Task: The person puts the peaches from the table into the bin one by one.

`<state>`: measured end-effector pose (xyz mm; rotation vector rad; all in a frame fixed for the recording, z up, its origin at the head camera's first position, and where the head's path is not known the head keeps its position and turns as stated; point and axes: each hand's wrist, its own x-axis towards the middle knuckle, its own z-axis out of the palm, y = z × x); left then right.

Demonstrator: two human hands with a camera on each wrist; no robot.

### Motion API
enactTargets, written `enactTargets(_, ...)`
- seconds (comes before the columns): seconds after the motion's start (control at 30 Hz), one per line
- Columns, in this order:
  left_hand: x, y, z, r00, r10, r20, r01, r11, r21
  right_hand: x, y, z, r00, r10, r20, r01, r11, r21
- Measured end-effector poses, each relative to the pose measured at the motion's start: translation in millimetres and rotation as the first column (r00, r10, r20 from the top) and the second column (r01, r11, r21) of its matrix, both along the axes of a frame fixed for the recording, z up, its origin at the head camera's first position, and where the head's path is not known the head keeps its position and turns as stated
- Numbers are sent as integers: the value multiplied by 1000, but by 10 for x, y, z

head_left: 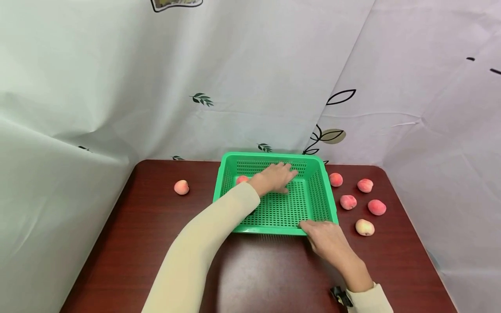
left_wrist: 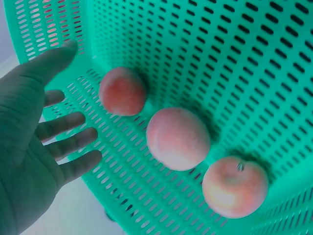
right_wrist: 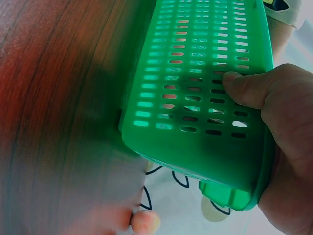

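A green plastic basket (head_left: 274, 230) with slotted walls stands toward the back of the table. My left hand (head_left: 274, 177) reaches over it with fingers spread and nothing held. Three peaches lie inside in a row along one wall: a red peach (left_wrist: 122, 91), a pale pink peach (left_wrist: 178, 138) and a peach with its stem end showing (left_wrist: 235, 187). From the head, one peach (head_left: 242, 179) shows and my left arm hides the others. My right hand (head_left: 326, 238) grips the near right corner of the rim, its thumb (right_wrist: 244, 89) pressed against the outer wall.
Several peaches lie loose right of the basket, among them a pale yellowish peach (head_left: 365, 227) and a red peach (head_left: 377, 207). Another single peach (head_left: 182, 187) sits on the left. White patterned cloth (head_left: 250, 87) hangs behind the dark red-brown table (head_left: 129, 243).
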<state>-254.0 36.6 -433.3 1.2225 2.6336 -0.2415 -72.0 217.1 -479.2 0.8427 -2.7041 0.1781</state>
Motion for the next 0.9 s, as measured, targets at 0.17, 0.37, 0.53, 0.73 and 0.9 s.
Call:
enactTargets(0.17, 64, -86, 139, 998, -34, -46, 34, 999, 1, -1, -5, 1, 1000, -5, 19, 5, 1000, 7)
enactTargets(0.37, 98, -207, 241, 996, -38, -74, 38, 999, 3, 12, 1, 18, 1000, -12, 23, 12, 1000, 4)
enactTargets(0.53, 114, -377, 314, 996, -14, -86, 17, 999, 32, 16, 2, 27, 1000, 0, 7, 1, 1000, -8)
enactTargets(0.73, 147, -593, 417, 996, 42, -73, -34, 994, 107, 20, 10, 15, 1000, 5, -6, -6, 1000, -16)
enactTargets(0.9, 153, -788, 495, 994, 82, -74, -68, 982, 177, 11, 3, 7, 1000, 11, -17, -11, 1000, -17)
